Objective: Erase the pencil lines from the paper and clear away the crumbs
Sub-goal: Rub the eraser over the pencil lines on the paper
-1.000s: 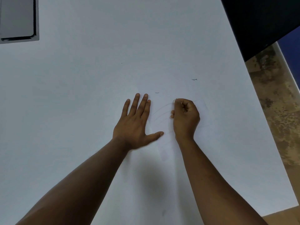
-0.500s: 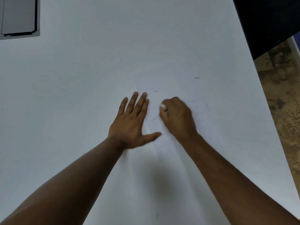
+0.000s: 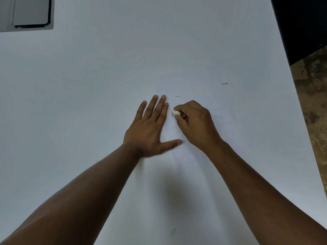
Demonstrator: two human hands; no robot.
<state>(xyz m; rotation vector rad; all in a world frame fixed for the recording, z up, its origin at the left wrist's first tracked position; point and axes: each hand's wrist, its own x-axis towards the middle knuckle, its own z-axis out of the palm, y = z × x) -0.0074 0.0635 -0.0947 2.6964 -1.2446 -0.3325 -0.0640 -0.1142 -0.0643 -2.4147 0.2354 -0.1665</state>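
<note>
A small white sheet of paper lies on the white table, barely distinct from it, with faint pencil lines near its right part. My left hand lies flat with fingers spread, pressing on the paper's left edge. My right hand is curled around a small white eraser, whose tip pokes out at the fingertips and rests on the paper close to my left index finger. Much of the paper is hidden under both hands.
Two dark crumbs lie on the table, a short crumb just beyond my fingers and another crumb farther right. A grey recessed panel sits at the far left corner. The table's right edge borders a mottled floor.
My right hand with the eraser has swept left across the paper toward my left hand, then shifted slightly. My left hand has stayed flat in place.
</note>
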